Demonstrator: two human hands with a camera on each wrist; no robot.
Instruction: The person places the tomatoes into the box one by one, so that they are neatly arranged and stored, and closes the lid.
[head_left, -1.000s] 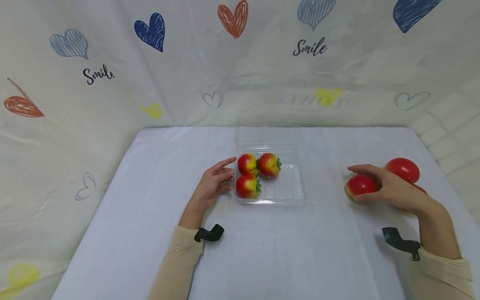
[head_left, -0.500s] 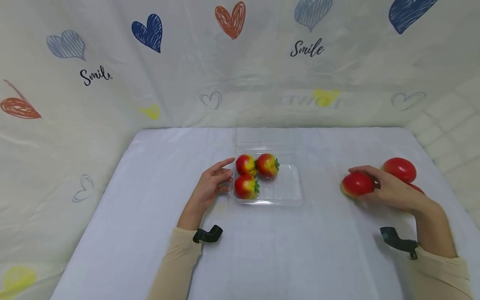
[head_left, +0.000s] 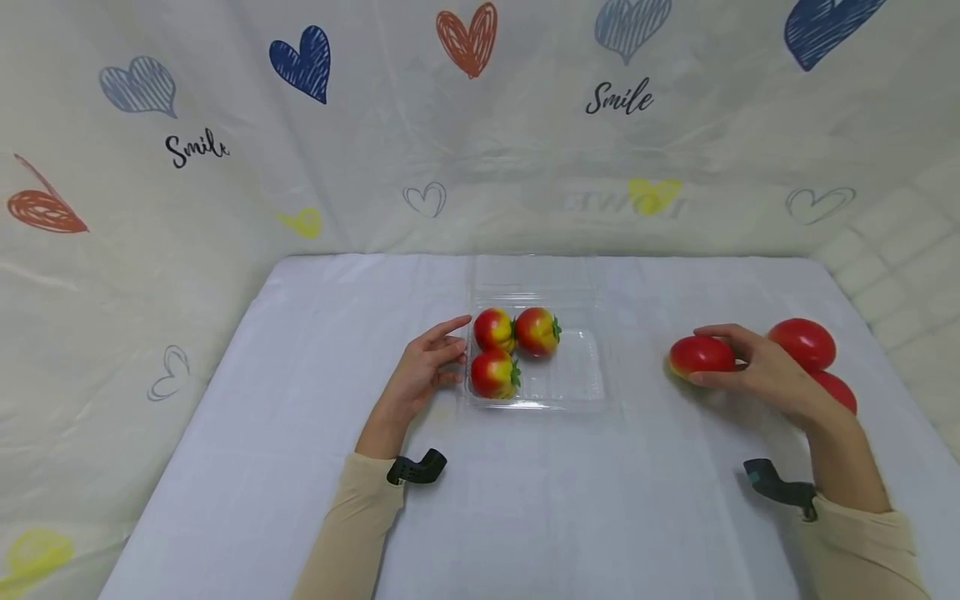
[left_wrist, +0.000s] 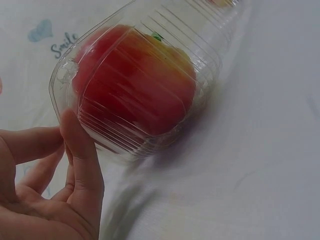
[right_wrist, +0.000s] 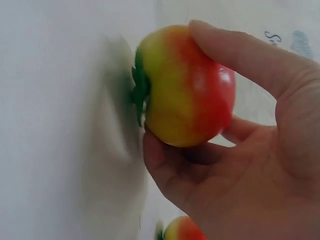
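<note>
My right hand (head_left: pixel 757 371) holds a red-and-yellow tomato (head_left: pixel 701 357) between thumb and fingers. In the right wrist view its green calyx (right_wrist: pixel 140 89) faces the white cloth, with a shadow between them. A clear plastic clamshell container (head_left: pixel 566 403) lies open at the middle of the table. Inside its left part are three similar tomatoes (head_left: pixel 493 373), their stalk ends pointing right. At the container's left side, my left hand (head_left: pixel 420 372) pinches the rim with thumb and a finger, seen in the left wrist view beside one tomato (left_wrist: pixel 135 82).
Two more tomatoes (head_left: pixel 802 342) rest at the table's right, beyond my right wrist. The container's transparent lid (head_left: pixel 536 271) is folded back toward the rear edge. A curtain (head_left: pixel 360 175) printed with hearts hangs behind the white-covered table (head_left: pixel 562 508).
My right hand has gripped the tomato and carried it a little leftward, away from the other two, which now show more fully. The left hand and container stay put.
</note>
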